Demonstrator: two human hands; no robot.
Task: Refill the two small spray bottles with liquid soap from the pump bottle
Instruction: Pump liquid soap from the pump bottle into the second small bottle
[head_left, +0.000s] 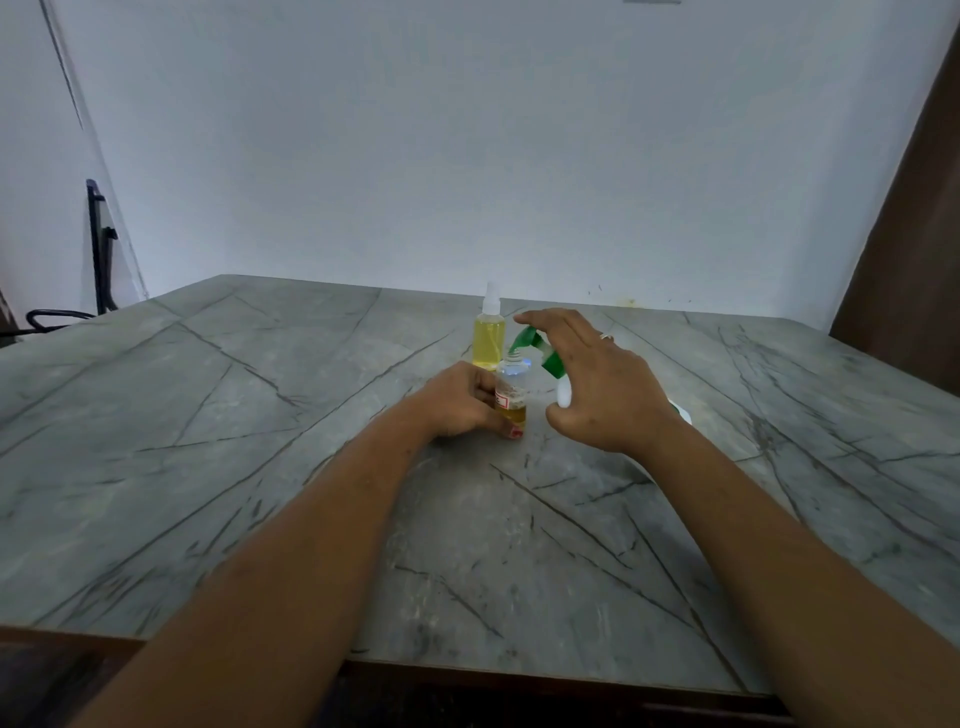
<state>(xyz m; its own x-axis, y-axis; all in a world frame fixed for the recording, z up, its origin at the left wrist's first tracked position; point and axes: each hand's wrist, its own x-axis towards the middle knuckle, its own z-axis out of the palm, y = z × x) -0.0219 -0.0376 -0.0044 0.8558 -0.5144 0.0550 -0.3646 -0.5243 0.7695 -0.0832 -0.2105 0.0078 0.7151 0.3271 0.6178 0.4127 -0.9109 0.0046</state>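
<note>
My left hand (460, 405) grips a small clear spray bottle (511, 392) that stands upright and uncapped on the table, with a little yellow liquid at its bottom. My right hand (597, 379) holds the white pump bottle (563, 392), tilted toward the small one. Its fingers lie over the green pump head (535, 348), whose nozzle sits just above the small bottle's open neck. Right behind stands a second spray bottle (488, 338), full of yellow liquid, with its white spray cap on. My right hand hides most of the pump bottle's body.
The grey marble-patterned table (311, 467) stretches wide to both sides and toward me. A pale wall rises behind it. A dark chair (98, 260) stands off the table's far left corner, and a brown panel (909, 234) runs along the right.
</note>
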